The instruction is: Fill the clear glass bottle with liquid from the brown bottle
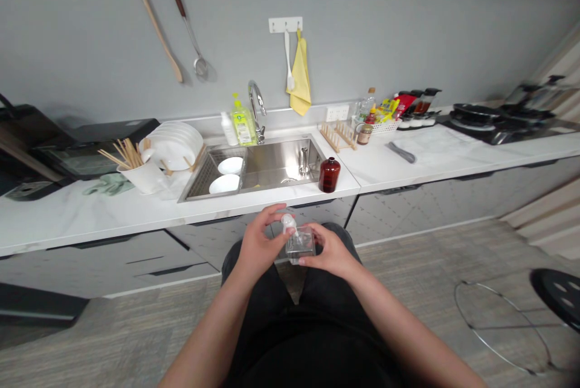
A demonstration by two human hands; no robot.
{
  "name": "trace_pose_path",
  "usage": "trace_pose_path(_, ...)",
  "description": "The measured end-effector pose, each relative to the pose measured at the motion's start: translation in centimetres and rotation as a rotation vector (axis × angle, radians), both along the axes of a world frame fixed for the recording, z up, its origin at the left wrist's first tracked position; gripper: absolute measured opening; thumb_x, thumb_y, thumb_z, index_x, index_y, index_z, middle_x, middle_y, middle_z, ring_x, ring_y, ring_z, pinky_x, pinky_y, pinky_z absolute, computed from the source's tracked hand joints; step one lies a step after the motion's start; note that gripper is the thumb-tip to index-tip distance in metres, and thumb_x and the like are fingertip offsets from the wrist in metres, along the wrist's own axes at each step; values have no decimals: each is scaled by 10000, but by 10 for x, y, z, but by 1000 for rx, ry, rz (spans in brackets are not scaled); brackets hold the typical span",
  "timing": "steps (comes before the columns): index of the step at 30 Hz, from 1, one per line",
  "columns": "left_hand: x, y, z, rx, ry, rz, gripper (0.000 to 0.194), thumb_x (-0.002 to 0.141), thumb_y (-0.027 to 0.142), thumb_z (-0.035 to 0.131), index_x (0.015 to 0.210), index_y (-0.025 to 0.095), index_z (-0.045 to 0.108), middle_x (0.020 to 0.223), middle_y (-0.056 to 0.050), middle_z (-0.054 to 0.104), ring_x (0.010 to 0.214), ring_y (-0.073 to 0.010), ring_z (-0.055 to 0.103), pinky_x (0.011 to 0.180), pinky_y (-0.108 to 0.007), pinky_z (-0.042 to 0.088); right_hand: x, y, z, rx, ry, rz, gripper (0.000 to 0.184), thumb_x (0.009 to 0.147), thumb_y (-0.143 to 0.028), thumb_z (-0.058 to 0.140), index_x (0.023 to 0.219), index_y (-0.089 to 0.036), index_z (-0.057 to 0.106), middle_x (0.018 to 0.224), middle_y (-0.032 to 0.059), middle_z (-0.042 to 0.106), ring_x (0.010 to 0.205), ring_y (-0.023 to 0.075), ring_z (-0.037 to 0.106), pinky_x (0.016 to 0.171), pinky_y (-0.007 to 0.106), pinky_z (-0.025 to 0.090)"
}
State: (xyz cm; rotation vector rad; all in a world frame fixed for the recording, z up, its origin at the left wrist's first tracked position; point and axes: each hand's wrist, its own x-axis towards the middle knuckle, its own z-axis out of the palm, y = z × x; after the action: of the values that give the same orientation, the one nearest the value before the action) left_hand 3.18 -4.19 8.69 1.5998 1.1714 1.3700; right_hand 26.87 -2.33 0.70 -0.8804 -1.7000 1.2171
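Observation:
In front of my lap I hold a small clear square bottle [301, 247] with a white pump top [288, 223]. My right hand [333, 250] is wrapped round the bottle's body from the right. My left hand [259, 245] pinches the white pump top with fingers and thumb. Both hands hover in front of the counter edge, just below the steel sink [272, 165]. A dark red bottle [328, 174] stands on the counter beside the sink, a little above my hands.
Two white bowls [228, 174] lie in the sink rack. White plates [174, 143], a cup of chopsticks [144, 173], soap bottles [242, 123], a wooden rack [338, 135], condiments [385, 113] and a stove [493, 117] line the counter. A round wire frame [501, 326] and a black stool [559, 295] stand at right.

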Motion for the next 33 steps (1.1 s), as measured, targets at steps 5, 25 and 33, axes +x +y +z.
trace_pose_path(5, 0, -1, 1, -18, -9, 8, 563, 930, 349, 916, 1454, 245, 742, 1192, -99, 901, 1189, -301, 852, 1178, -505, 619, 0, 0, 0, 5, -11, -2, 778, 733, -438, 1094, 1399, -260, 734, 1308, 92, 827, 1120, 295, 803, 1002, 443, 648)
trace_pose_path(25, -56, -14, 6, 166, 302, 174, 269, 1012, 282, 809, 1274, 285, 868, 1216, -58, 885, 1062, -241, 822, 964, -364, 644, -26, 26, -7, 5, -39, 42, 787, 743, -422, 1086, 1422, -266, 721, 1346, 106, 818, 1159, 322, 807, 1057, 491, 653)
trace_pose_path(33, -189, 1, -22, 86, 35, 591, 310, 892, 403, 911, 1090, 207, 776, 1031, -38, 830, 881, -208, 762, 812, -321, 607, -52, 51, -11, -31, 2, 93, 770, 777, -426, 1071, 1440, -269, 712, 1430, 127, 802, 1265, 350, 794, 1125, 529, 633)
